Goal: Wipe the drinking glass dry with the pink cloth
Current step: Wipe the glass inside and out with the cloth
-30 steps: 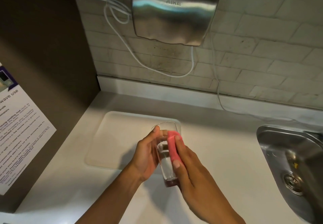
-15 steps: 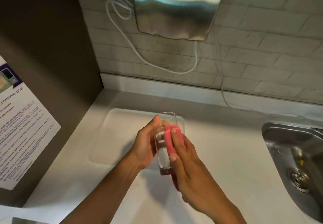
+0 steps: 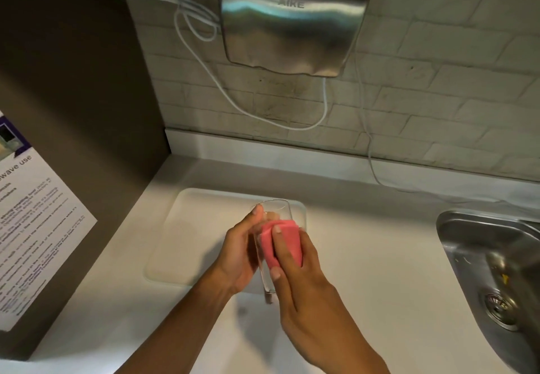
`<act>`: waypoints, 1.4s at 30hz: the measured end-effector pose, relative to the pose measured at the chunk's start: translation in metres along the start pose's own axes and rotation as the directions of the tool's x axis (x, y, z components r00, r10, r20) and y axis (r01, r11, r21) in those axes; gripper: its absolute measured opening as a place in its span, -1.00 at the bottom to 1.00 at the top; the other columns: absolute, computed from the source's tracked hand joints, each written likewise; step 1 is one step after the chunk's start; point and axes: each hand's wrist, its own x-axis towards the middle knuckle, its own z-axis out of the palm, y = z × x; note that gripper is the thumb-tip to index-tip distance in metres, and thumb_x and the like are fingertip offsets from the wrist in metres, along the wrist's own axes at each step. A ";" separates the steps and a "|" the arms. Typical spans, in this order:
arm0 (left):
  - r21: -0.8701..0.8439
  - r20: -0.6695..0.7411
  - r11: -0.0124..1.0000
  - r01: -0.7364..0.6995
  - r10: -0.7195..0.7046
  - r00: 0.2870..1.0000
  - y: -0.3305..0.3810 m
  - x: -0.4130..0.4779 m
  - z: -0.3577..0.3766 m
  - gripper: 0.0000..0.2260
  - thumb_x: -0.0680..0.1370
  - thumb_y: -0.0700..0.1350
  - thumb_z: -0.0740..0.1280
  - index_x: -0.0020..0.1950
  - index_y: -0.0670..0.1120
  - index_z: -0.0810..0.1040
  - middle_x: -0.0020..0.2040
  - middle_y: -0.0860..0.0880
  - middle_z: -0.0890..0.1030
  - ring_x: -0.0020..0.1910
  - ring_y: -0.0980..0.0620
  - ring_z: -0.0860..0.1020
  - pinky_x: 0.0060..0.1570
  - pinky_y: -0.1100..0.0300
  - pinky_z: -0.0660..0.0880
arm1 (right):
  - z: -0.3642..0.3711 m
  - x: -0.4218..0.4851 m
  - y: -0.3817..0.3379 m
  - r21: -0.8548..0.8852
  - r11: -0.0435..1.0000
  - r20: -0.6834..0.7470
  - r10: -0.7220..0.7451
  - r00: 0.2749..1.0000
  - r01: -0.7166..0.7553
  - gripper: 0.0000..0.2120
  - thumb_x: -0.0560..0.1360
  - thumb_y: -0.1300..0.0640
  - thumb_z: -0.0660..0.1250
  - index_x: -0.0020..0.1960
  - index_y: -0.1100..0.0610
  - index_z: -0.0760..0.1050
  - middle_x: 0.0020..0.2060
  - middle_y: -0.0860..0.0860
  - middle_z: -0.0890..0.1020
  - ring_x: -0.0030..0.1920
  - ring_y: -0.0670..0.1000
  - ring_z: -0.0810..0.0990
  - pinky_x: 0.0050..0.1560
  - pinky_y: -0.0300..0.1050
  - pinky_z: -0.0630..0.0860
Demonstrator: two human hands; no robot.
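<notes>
A clear drinking glass (image 3: 277, 208) stands upright between my hands, its base low over the white counter near the tray's front edge. My left hand (image 3: 238, 249) wraps its left side, thumb near the rim. My right hand (image 3: 304, 283) presses a folded pink cloth (image 3: 270, 242) against the glass's right and front side, fingers spread over the cloth. The lower part of the glass is partly hidden by my fingers.
A white tray (image 3: 193, 227) lies on the counter behind my hands. A steel sink (image 3: 493, 262) sits at the right. A steel hand dryer (image 3: 292, 20) with white cables hangs on the brick wall. A dark panel with a printed notice (image 3: 32, 227) stands at the left.
The pink cloth now covers a wider patch of the upper glass, with my right fingers higher on it. My left hand keeps its grip on the glass.
</notes>
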 end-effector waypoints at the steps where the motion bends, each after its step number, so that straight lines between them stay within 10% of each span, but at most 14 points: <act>1: -0.001 0.022 1.000 0.002 -0.002 1.000 -0.001 0.000 0.001 -0.55 0.53 0.20 0.31 0.10 -0.09 0.80 0.10 -0.19 0.78 0.08 -0.12 0.75 0.08 0.02 0.68 | -0.003 0.007 -0.001 0.006 1.000 -0.035 -0.004 0.999 0.005 -0.33 0.72 -0.06 0.03 0.49 -0.54 -0.37 0.64 -0.15 -0.18 0.30 0.11 0.57 0.16 -0.17 0.59; 7: 0.009 0.048 0.999 -0.051 0.051 0.998 0.004 -0.003 0.002 -0.39 0.57 0.18 0.26 0.31 -0.34 0.62 0.17 -0.30 0.71 0.06 -0.20 0.71 -0.03 0.00 0.70 | -0.018 0.013 0.003 0.304 0.953 -0.100 0.031 0.994 0.001 -0.52 0.70 -0.21 -0.14 0.54 -0.52 -0.21 0.44 -0.54 0.21 0.31 -0.50 0.37 0.31 -0.29 0.49; 12: 0.054 -0.016 0.996 -0.064 0.065 0.998 0.012 -0.001 -0.003 -0.46 0.51 0.21 0.32 0.21 -0.23 0.65 0.03 -0.17 0.77 0.00 -0.13 0.73 0.12 -0.06 0.62 | 0.005 -0.015 0.006 0.008 1.000 0.059 0.013 0.998 -0.013 -0.23 0.72 -0.05 0.01 0.31 -0.57 -0.61 0.63 -0.23 -0.27 0.38 -0.01 0.53 0.24 -0.29 0.52; 18: 0.026 0.072 0.999 -0.030 0.028 0.997 -0.001 -0.009 0.004 -0.55 0.58 0.14 0.26 0.21 -0.11 0.77 0.17 -0.20 0.75 0.11 -0.14 0.72 0.07 0.01 0.68 | -0.017 0.011 -0.003 0.179 0.984 -0.139 0.013 0.990 0.012 -0.47 0.69 -0.18 -0.12 0.59 -0.41 -0.26 0.62 -0.33 0.01 0.48 -0.14 0.41 0.29 -0.41 0.41; 21: 0.014 0.053 0.998 -0.060 0.059 0.997 0.005 -0.007 0.002 -0.39 0.56 0.17 0.27 0.31 -0.33 0.62 0.13 -0.27 0.73 0.03 -0.19 0.72 0.01 -0.04 0.67 | -0.016 -0.003 0.003 0.248 0.969 -0.107 0.046 0.993 -0.018 -0.52 0.68 -0.26 -0.15 0.52 -0.54 -0.25 0.58 -0.37 0.16 0.41 -0.10 0.51 0.38 -0.07 0.52; 27: 0.110 0.058 0.992 -0.059 0.053 0.997 0.007 -0.006 0.002 -0.56 0.55 0.19 0.29 0.08 -0.11 0.78 0.01 -0.14 0.79 -0.01 -0.07 0.75 0.08 0.02 0.65 | -0.003 -0.017 0.002 0.045 0.998 -0.023 0.040 0.999 -0.039 -0.41 0.69 -0.15 -0.06 0.45 -0.57 -0.40 0.62 -0.30 -0.21 0.25 0.09 0.64 0.15 -0.12 0.60; 33: 0.067 0.066 0.997 -0.034 0.030 0.997 -0.002 -0.014 0.006 -0.49 0.60 0.15 0.25 0.29 -0.20 0.70 0.21 -0.31 0.71 0.09 -0.20 0.70 0.06 -0.05 0.66 | -0.022 0.008 0.003 0.224 0.974 -0.139 0.015 0.990 0.016 -0.51 0.65 -0.26 -0.19 0.52 -0.55 -0.23 0.59 -0.45 0.01 0.40 -0.50 0.22 0.45 -0.15 0.42; 40: 0.086 -0.017 0.995 -0.046 0.048 0.999 0.007 -0.008 -0.003 -0.50 0.56 0.21 0.33 0.19 -0.20 0.68 0.05 -0.19 0.77 0.07 -0.20 0.72 0.18 -0.10 0.61 | 0.000 -0.020 -0.003 0.234 0.960 0.028 0.152 0.988 -0.154 -0.56 0.62 -0.33 -0.07 0.35 -0.70 -0.22 0.47 -0.25 0.36 -0.01 -0.23 0.65 0.14 -0.22 0.61; 42: 0.098 0.000 0.994 -0.040 0.040 0.999 0.004 -0.007 -0.002 -0.51 0.57 0.20 0.31 0.21 -0.17 0.73 0.09 -0.20 0.78 0.09 -0.16 0.74 0.09 0.01 0.67 | -0.005 -0.009 -0.006 0.138 0.986 -0.008 0.090 0.996 -0.088 -0.38 0.68 -0.17 0.05 0.42 -0.61 -0.34 0.60 -0.17 0.15 0.20 0.01 0.65 0.14 -0.09 0.64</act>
